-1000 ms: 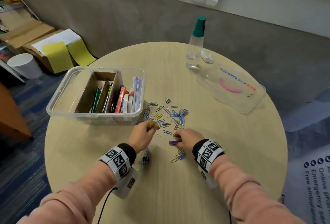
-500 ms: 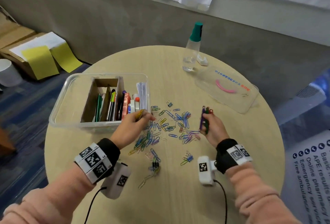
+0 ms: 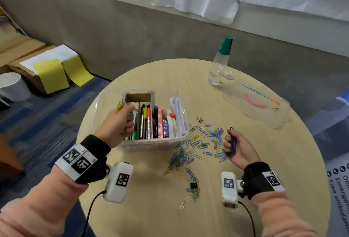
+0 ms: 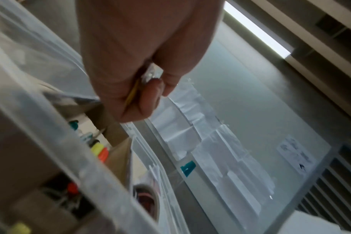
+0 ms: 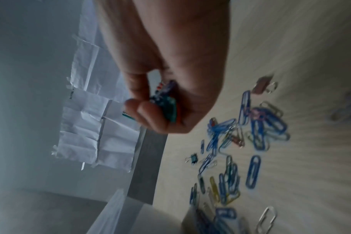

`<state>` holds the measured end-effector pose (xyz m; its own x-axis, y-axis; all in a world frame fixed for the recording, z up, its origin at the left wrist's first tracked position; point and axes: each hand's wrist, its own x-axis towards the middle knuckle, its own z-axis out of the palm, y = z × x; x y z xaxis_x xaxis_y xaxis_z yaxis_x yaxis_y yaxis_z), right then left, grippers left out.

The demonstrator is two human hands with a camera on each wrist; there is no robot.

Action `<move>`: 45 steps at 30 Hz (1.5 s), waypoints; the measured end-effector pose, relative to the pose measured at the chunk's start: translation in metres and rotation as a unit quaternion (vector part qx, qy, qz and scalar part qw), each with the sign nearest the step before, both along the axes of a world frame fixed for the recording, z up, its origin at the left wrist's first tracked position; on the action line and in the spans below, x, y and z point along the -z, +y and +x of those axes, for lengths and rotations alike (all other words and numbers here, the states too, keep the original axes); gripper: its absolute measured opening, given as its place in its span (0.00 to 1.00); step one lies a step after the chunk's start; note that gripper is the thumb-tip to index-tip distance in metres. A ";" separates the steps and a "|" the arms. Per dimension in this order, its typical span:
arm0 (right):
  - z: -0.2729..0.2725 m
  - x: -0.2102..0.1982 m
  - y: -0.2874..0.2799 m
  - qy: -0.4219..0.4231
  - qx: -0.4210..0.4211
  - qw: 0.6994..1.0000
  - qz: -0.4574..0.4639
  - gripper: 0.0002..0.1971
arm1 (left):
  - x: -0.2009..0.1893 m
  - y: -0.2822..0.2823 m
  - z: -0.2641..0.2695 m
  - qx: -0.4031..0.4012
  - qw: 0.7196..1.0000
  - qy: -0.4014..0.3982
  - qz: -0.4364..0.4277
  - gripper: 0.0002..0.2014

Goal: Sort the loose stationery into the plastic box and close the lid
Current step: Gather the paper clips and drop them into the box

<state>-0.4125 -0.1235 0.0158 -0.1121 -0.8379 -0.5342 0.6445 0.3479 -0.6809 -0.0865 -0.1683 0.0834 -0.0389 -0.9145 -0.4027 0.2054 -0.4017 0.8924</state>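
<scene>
Dozens of coloured paper clips (image 3: pixel 204 146) are lying scattered on the tabletop (image 3: pixel 245 189), just to the right of the plastic box (image 3: pixel 105 104) and spreading toward the near edge, with a small black binder clip (image 3: pixel 200 119) at the far side of the heap. The left hand (image 3: pixel 117 123) is hovering over the box's open left compartment, its fingers (image 4: pixel 148 101) curled round a small bunch of clips, yellow ones (image 3: pixel 120 105) poking out past the knuckles. The right hand (image 3: pixel 239 148) is lifted just above the right end of the heap, palm turned up, its fingers (image 5: pixel 148 112) closed on a bundle of purple and green clips (image 3: pixel 232 142) whose long axis is standing roughly upright in the grip. The box is lying to the left of this hand, across the heap, so the left hand is far nearer to it and probably only needs to let go for its load to fall inside; the right hand's load would have to travel leftward over the near-right corner of the box. Inside the box, pens (image 3: pixel 146 121), tape rolls (image 3: pixel 171 125) and folded paper (image 3: pixel 178 115) are standing in the middle and right sections. The clear lid (image 3: pixel 264 112) is resting flat well off to the right, beside a spray bottle (image 3: pixel 220 62), so closing looks a long way off.
</scene>
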 end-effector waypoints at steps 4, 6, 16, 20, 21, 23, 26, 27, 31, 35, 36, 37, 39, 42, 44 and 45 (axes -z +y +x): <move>0.022 -0.007 -0.010 -0.016 -0.031 0.999 0.040 0.11 | -0.004 -0.013 0.032 -0.019 0.997 0.004 0.076 0.11; 0.033 -0.017 -0.016 -0.023 -0.041 0.998 0.038 0.11 | -0.006 -0.018 0.047 -0.023 0.995 -0.024 0.094 0.10; 0.111 -0.088 -0.047 -0.009 -0.153 0.988 -0.033 0.07 | 0.009 -0.030 0.056 0.048 0.970 -0.130 0.200 0.13; 0.151 -0.105 -0.057 0.001 -0.208 0.978 -0.031 0.06 | 0.014 -0.032 0.052 0.071 0.949 -0.174 0.254 0.18; 0.161 -0.108 -0.059 0.007 -0.226 0.974 -0.029 0.05 | 0.015 -0.032 0.049 0.074 0.945 -0.177 0.265 0.22; 0.180 -0.111 -0.062 0.018 -0.263 0.964 -0.022 0.03 | 0.013 -0.029 0.046 0.074 0.944 -0.168 0.276 0.26; 0.209 -0.111 -0.063 0.034 -0.313 0.949 -0.003 0.04 | 0.009 -0.027 0.050 0.079 0.949 -0.136 0.274 0.28; 0.218 -0.111 -0.063 0.044 -0.329 0.943 0.003 0.06 | 0.005 -0.026 0.051 0.087 0.951 -0.137 0.263 0.27; 0.254 -0.107 -0.068 0.099 -0.374 0.921 0.032 0.07 | -0.012 -0.026 0.066 0.037 0.950 -0.307 0.044 0.13; 0.286 -0.098 -0.072 0.152 -0.394 0.905 0.053 0.15 | 0.006 -0.023 0.091 0.008 0.874 -0.482 -0.054 0.23; 0.293 -0.095 -0.073 0.162 -0.397 0.902 0.054 0.16 | 0.014 -0.020 0.093 0.022 0.882 -0.469 -0.035 0.24; 0.300 -0.092 -0.074 0.177 -0.405 0.895 0.056 0.15 | 0.022 -0.017 0.093 0.033 0.894 -0.445 -0.025 0.24; 0.312 -0.084 -0.073 0.232 -0.416 0.877 0.064 0.11 | 0.034 -0.011 0.089 0.026 0.916 -0.399 -0.036 0.23; 0.323 -0.068 -0.071 0.303 -0.449 0.839 0.046 0.17 | 0.044 -0.008 0.084 -0.017 0.926 -0.373 -0.053 0.22; 0.325 -0.060 -0.070 0.315 -0.465 0.827 0.022 0.21 | 0.050 -0.008 0.083 -0.039 0.924 -0.376 -0.060 0.21; 0.323 -0.058 -0.071 0.312 -0.464 0.829 0.018 0.22 | 0.052 -0.007 0.082 -0.047 0.923 -0.378 -0.061 0.21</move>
<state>-0.0893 -0.1949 0.0733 0.3083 -0.7027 -0.6413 -0.3849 0.5243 -0.7596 -0.0046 -0.1758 0.0310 0.2920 -0.9400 -0.1765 -0.4652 -0.3008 0.8325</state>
